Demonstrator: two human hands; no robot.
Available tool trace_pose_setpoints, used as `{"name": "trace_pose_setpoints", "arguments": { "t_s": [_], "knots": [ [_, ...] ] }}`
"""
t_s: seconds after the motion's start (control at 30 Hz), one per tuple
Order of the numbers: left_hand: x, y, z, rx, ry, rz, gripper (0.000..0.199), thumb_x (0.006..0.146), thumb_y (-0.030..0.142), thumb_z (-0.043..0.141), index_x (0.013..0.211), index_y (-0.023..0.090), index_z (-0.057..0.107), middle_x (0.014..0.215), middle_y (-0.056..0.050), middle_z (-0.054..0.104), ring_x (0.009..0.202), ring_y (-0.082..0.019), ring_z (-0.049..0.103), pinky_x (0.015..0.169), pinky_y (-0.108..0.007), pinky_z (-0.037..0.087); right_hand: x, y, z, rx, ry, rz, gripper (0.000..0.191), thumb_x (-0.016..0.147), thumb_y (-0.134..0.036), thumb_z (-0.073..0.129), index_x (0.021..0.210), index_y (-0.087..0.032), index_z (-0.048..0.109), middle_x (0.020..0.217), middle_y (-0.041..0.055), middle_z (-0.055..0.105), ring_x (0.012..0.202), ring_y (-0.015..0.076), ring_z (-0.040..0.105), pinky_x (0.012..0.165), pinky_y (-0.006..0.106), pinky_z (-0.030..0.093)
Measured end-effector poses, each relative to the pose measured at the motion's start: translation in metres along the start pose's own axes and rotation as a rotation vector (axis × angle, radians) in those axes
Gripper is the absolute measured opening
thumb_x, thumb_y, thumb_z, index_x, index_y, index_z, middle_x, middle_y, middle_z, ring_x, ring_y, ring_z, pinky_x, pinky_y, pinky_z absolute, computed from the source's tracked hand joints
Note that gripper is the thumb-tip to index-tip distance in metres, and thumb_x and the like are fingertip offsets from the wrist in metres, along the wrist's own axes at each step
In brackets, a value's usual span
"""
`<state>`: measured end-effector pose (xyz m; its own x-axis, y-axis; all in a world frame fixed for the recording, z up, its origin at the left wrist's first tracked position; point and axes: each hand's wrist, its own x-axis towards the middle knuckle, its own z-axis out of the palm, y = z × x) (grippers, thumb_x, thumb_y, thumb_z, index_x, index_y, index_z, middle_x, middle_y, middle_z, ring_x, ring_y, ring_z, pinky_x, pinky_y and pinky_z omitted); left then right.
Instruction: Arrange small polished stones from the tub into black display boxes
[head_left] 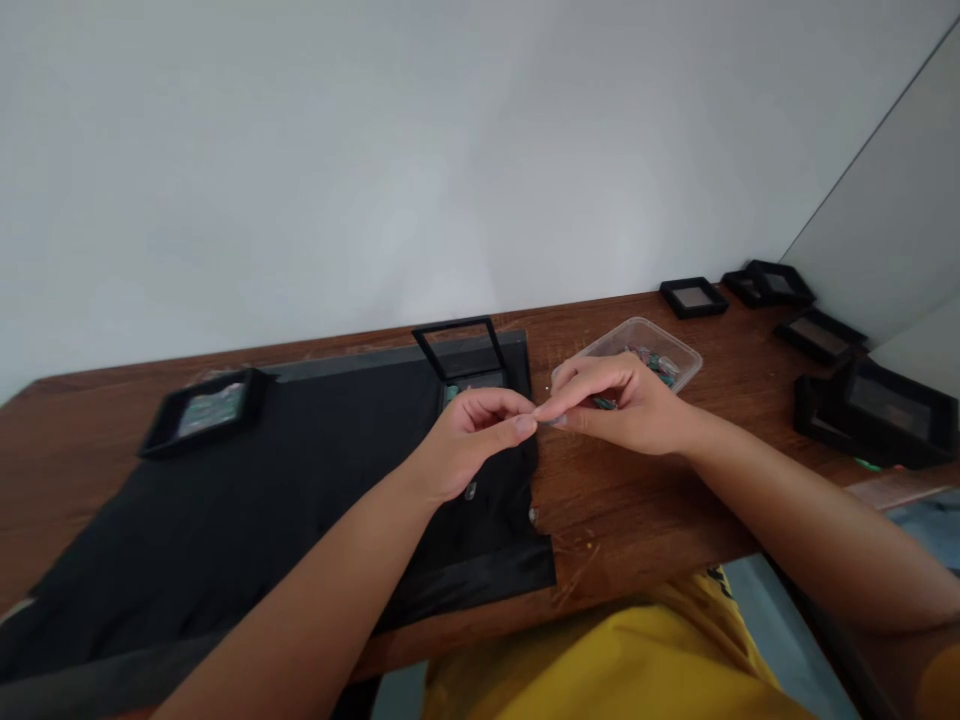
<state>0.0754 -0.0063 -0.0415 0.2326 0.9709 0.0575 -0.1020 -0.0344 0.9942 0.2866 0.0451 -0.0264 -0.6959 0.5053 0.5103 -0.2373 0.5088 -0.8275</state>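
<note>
Above a wooden table (637,500), the right hand (626,402) pinches a tiny, greyish piece (555,420) between nearly closed thumb and finger. The left hand (472,440), also pinched nearly closed, meets it fingertip to fingertip; whether it grips too, I cannot tell. Black cloth (300,500) spreads widely leftward to a box (206,412); its right edge lies under the hands, with wood between it and the boxes (892,400) at right. The right hand partly covers a clear tub (686,352); the left hides most of an open case (471,380). Both forearms are cut off.
</note>
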Motion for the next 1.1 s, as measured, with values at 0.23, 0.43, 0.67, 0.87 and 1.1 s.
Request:
{"name": "trace_pose_setpoints", "arguments": {
  "t_s": [0.23, 0.43, 0.67, 0.87, 1.1],
  "knots": [
    [0.0, 0.002, -0.001, 0.007, 0.057, -0.056, 0.028, 0.062, 0.038, 0.092, 0.062, 0.016, 0.074, 0.055, 0.002, 0.056, 0.054, -0.007, 0.043, 0.054, -0.019, 0.036, 0.0, -0.005, 0.003, -0.091, 0.049, -0.035, 0.013, 0.093, -0.015, 0.072, 0.103, -0.019, 0.079, 0.087, 0.001, 0.073, 0.071, 0.0079, 0.06, 0.062, 0.023, 0.048],
    [0.0, 0.0, -0.001, 0.002, 0.142, -0.016, 0.023, 0.06, 0.034, 0.087, 0.058, 0.017, 0.072, 0.053, 0.002, 0.056, 0.054, -0.008, 0.045, 0.053, -0.02, 0.037, 0.0, -0.01, 0.009, -0.201, 0.212, -0.05, 0.015, 0.084, -0.021, 0.083, 0.098, -0.018, 0.078, 0.087, 0.0026, 0.078, 0.066, 0.0081, 0.061, 0.059, 0.022, 0.05],
    [-0.002, -0.002, 0.001, 0.011, 0.084, 0.016, 0.017, 0.061, 0.028, 0.087, 0.06, 0.017, 0.074, 0.059, -0.001, 0.064, 0.058, -0.01, 0.051, 0.056, -0.021, 0.042, 0.001, -0.012, 0.014, -0.2, 0.28, 0.065, 0.011, 0.085, -0.024, 0.082, 0.091, -0.016, 0.079, 0.086, 0.0041, 0.081, 0.065, 0.0093, 0.065, 0.059, 0.023, 0.052],
    [-0.001, -0.001, 0.002, 0.008, -0.018, 0.007, 0.016, 0.065, 0.026, 0.087, 0.062, 0.016, 0.074, 0.059, 0.001, 0.061, 0.056, -0.008, 0.048, 0.058, -0.02, 0.043, 0.0, -0.011, 0.014, -0.194, 0.209, 0.041, 0.009, 0.087, -0.024, 0.08, 0.093, -0.016, 0.079, 0.082, 0.0034, 0.078, 0.065, 0.0099, 0.064, 0.059, 0.023, 0.051],
    [0.0, -0.002, 0.0, 0.057, -0.094, -0.055, 0.025, 0.064, 0.036, 0.088, 0.063, 0.015, 0.073, 0.061, 0.0, 0.059, 0.06, -0.011, 0.048, 0.056, -0.022, 0.041, 0.0, -0.006, 0.013, -0.21, 0.122, 0.031, 0.01, 0.091, -0.025, 0.076, 0.093, -0.016, 0.079, 0.085, 0.0048, 0.079, 0.07, 0.0116, 0.067, 0.064, 0.026, 0.053]
  ]
}}
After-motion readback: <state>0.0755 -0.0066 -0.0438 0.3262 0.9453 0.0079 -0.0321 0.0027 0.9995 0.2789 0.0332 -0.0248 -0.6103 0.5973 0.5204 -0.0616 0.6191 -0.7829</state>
